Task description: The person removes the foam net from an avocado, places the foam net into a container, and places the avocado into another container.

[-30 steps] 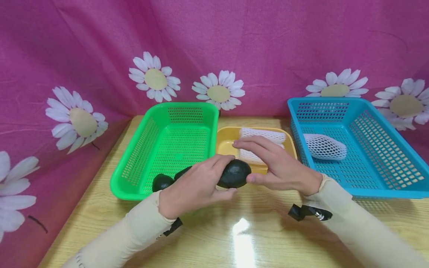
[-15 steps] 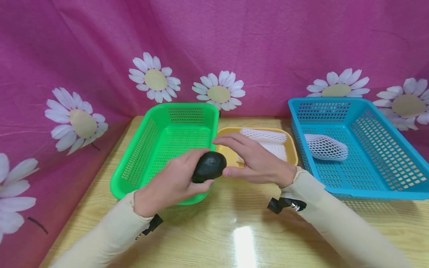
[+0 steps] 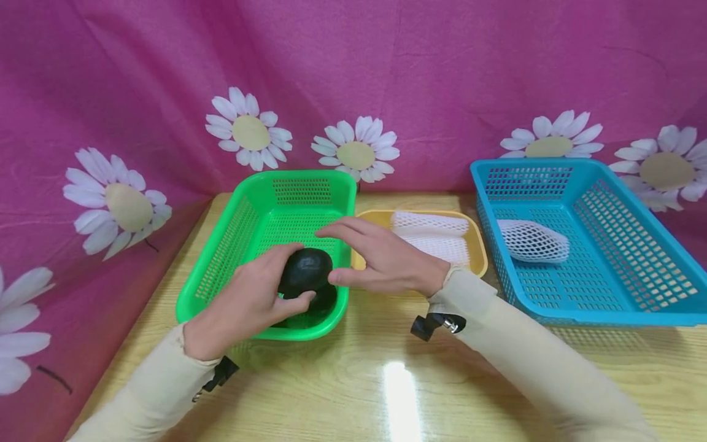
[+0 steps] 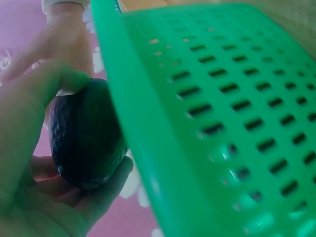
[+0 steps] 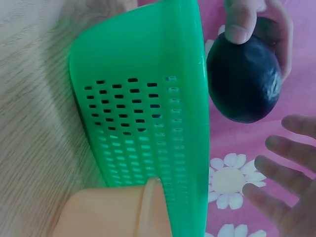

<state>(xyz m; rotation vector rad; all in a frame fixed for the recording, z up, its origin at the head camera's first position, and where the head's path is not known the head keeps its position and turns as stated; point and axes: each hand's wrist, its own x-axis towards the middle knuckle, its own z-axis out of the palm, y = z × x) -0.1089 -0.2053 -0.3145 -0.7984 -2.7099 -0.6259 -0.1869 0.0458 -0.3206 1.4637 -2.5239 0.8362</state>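
A dark avocado point(image 3: 306, 270) is gripped between the thumb and fingers of my left hand point(image 3: 248, 291), over the front part of the green basket point(image 3: 232, 227). In the left wrist view the same avocado point(image 4: 86, 133) shows its bumpy skin close to the basket's rim. My right hand point(image 3: 383, 255) holds nothing; its fingers extend toward the avocado with the thumb tip right at its right side. The right wrist view shows those fingers spread apart below the fruit. Another dark avocado point(image 3: 321, 302) lies in the basket, partly hidden under the held one.
A yellow tray point(image 3: 482, 248) beside the green basket holds white foam net sleeves point(image 3: 436, 236). To the right stands a blue basket point(image 3: 602, 245) with a net-wrapped item point(image 3: 533, 241) inside. Behind them hangs a pink flowered cloth point(image 3: 442, 73). Everything rests on a wooden table point(image 3: 353, 380).
Both hands have moved left together, with the avocado still in the left hand's grip. The avocado has gone from in front of the yellow tray to over the green basket.
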